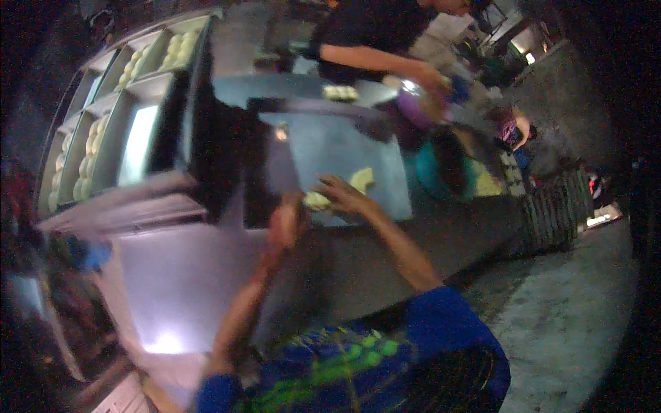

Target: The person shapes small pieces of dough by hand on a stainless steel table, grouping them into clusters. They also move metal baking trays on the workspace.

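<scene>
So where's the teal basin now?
In the head view, the teal basin is right of centre, to the right of the right hand and just below the purple container.

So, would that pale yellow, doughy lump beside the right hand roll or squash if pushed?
The pale yellow, doughy lump probably won't roll: its outline looks uneven. It seems soft, given its bent shape, so it may squash or sag when lifted.

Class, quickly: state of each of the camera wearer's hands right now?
Left hand: blurred, beside the pale lump; open or closed cannot be told.
Right hand: open, at the same lump.
</scene>
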Demonstrator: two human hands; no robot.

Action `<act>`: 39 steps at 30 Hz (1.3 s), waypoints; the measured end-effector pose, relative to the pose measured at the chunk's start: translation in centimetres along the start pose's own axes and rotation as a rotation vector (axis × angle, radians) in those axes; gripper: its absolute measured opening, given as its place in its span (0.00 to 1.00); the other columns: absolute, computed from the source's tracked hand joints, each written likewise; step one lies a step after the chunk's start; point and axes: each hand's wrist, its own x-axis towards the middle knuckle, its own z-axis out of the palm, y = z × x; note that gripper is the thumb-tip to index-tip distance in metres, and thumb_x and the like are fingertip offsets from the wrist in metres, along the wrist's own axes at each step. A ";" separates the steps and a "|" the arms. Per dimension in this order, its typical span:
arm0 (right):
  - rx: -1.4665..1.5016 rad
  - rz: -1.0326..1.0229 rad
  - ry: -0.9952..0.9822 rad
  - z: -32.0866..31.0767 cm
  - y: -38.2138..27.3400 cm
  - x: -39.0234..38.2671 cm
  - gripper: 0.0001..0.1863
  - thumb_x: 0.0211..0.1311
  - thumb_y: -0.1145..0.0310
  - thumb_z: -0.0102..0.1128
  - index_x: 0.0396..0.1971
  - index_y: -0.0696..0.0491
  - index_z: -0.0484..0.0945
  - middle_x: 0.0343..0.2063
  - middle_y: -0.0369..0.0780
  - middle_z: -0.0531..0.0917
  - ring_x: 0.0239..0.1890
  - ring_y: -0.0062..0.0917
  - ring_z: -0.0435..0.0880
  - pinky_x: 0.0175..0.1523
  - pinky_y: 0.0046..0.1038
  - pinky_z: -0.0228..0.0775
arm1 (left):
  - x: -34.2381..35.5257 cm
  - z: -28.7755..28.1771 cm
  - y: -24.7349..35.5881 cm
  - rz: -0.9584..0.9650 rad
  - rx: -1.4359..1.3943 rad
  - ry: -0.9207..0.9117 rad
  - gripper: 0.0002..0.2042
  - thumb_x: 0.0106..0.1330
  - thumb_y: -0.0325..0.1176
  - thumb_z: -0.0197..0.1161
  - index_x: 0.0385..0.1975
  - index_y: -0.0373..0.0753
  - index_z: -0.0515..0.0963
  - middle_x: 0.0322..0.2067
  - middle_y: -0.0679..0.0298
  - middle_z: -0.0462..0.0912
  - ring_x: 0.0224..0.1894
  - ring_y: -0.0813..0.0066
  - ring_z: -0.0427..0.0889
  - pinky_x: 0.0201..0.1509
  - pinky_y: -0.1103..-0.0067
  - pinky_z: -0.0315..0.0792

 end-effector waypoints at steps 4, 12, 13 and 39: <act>0.045 0.189 -0.134 -0.8 -2.2 1.0 0.23 0.58 0.68 0.59 0.55 0.50 0.74 0.59 0.50 0.70 0.63 0.44 0.65 0.67 0.41 0.58 | 4.7 8.1 -4.7 -0.219 -0.273 -0.239 0.18 0.62 0.32 0.57 0.51 0.33 0.74 0.40 0.48 0.80 0.44 0.58 0.79 0.45 0.69 0.73; 0.114 0.176 0.616 -4.0 -5.8 -7.6 0.16 0.50 0.76 0.59 0.43 0.53 0.79 0.41 0.45 0.77 0.45 0.42 0.76 0.53 0.40 0.71 | 8.1 0.2 8.3 -0.278 -0.037 -0.471 0.09 0.62 0.34 0.62 0.36 0.36 0.79 0.31 0.55 0.79 0.33 0.67 0.80 0.38 0.72 0.75; 0.011 0.178 0.721 -3.9 -5.5 -9.6 0.18 0.49 0.77 0.61 0.43 0.53 0.79 0.41 0.44 0.77 0.44 0.41 0.77 0.51 0.40 0.72 | 8.0 -1.7 12.2 -0.425 -0.138 -0.474 0.08 0.62 0.33 0.62 0.36 0.36 0.79 0.31 0.55 0.79 0.35 0.70 0.80 0.40 0.74 0.75; 0.083 0.205 0.824 -4.2 -2.2 -36.3 0.17 0.57 0.77 0.63 0.48 0.54 0.78 0.49 0.41 0.75 0.49 0.36 0.79 0.56 0.31 0.74 | 0.1 19.8 29.2 -0.399 -0.842 -0.435 0.14 0.69 0.40 0.58 0.41 0.32 0.78 0.34 0.61 0.82 0.37 0.74 0.81 0.45 0.76 0.75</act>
